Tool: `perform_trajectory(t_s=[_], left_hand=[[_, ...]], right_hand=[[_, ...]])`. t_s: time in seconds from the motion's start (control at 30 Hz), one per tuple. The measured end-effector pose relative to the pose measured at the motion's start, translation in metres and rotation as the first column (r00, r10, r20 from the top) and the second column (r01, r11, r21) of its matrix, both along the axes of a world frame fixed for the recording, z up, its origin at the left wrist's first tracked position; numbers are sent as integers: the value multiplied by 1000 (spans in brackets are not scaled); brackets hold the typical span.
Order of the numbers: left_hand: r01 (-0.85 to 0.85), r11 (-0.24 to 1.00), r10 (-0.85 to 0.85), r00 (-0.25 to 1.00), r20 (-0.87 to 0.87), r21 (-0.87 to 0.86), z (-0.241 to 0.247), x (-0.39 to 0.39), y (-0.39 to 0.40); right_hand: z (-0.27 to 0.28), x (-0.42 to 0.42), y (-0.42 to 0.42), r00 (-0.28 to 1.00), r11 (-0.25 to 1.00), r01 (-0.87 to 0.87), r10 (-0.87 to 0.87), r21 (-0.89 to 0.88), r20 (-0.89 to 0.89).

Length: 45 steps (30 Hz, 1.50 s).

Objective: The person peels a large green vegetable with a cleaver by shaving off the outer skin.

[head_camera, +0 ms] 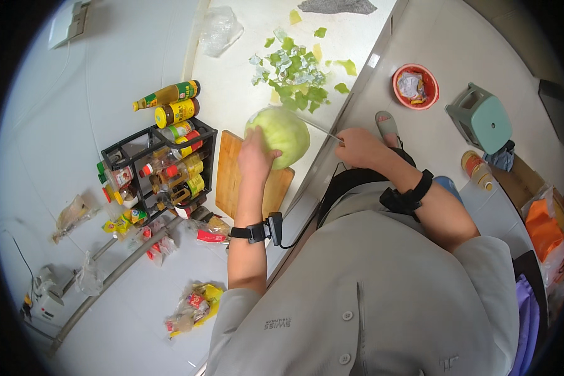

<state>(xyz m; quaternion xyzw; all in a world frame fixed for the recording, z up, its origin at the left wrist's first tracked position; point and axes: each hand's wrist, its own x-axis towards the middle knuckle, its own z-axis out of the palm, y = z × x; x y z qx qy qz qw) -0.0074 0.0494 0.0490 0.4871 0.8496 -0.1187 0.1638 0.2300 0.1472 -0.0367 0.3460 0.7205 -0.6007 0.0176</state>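
My left hand [256, 157] grips the near side of a large, round, pale green melon or gourd [289, 136], its skin looking peeled. My right hand [357, 148] is closed on a thin tool [322, 129] with a long narrow metal part, probably a knife, that reaches towards the melon's far right side; whether it touches is unclear. The melon is over the white counter, beside a wooden cutting board [229, 174] that lies partly under my left arm. Just beyond the melon, a pile of green and whitish peelings [296, 70] is scattered on the counter.
A black rack [143, 181] of sauce bottles stands left of the board, with two bottles beside it. A clear plastic bag [220, 32] and a grey cloth [337, 5] lie at the counter's far end. On the floor at right are a red bin [415, 87], a green stool [483, 117] and an oil bottle [476, 169].
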Motion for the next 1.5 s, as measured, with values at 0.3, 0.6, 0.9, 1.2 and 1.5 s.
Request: perform_trajectory(t_s=[0.3,0.6,0.9,1.2,1.5], left_hand=[[-25,999,24,999,21,38,1,4,4],[-10,999,9,1000,25,47,3,5,6],[-25,999,25,999,20,26,3,5,6],[-1,999,1,1000,8,43,3,5,5],[-6,1000,5,1000,15,28,3,8,7]], right_hand=[[1,14,2,1000,1000,-3,3,-28,2],[6,13,-2,1000,1000,4,-4,-15,-20],[14,9,1,1000,997,-2,4,-73,21],[11,4,5,997,992,-48,54,-118,50],[13,3,0,998,993,-19,26,-113,56]])
